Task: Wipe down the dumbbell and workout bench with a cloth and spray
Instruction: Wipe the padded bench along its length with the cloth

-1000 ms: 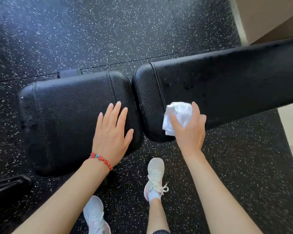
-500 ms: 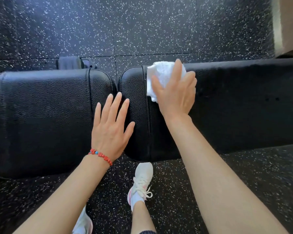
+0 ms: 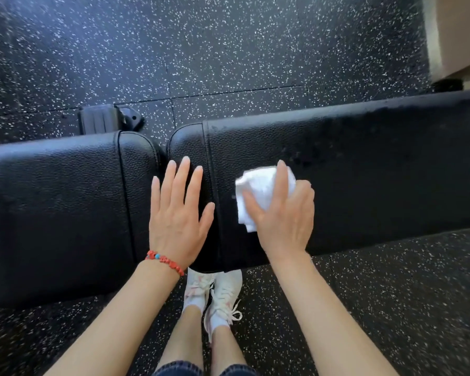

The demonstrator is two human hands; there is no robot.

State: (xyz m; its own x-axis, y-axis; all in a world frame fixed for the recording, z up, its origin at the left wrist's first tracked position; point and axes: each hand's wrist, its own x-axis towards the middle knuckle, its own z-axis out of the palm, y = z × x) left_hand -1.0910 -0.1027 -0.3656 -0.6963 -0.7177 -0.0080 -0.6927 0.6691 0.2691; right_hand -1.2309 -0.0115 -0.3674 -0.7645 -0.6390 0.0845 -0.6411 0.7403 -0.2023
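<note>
The black padded workout bench lies across the view as a seat pad (image 3: 52, 213) on the left and a long back pad (image 3: 377, 172) on the right. My left hand (image 3: 177, 215) rests flat with straight fingers over the gap between the two pads. My right hand (image 3: 285, 221) grips a crumpled white cloth (image 3: 258, 191) and presses it on the left part of the back pad, index finger stretched over the top. Faint wet speckles show on the pad to the right of the cloth. No dumbbell or spray bottle is in view.
Black speckled rubber flooring (image 3: 228, 50) surrounds the bench. A black frame part (image 3: 103, 119) sticks out behind the seat pad. My feet in white shoes (image 3: 215, 294) stand against the near edge. A beige wall base (image 3: 459, 36) is at the top right.
My right hand swept the cloth from the pad's near edge to its far edge, then back to the middle. My left hand shifted slightly right, onto the gap.
</note>
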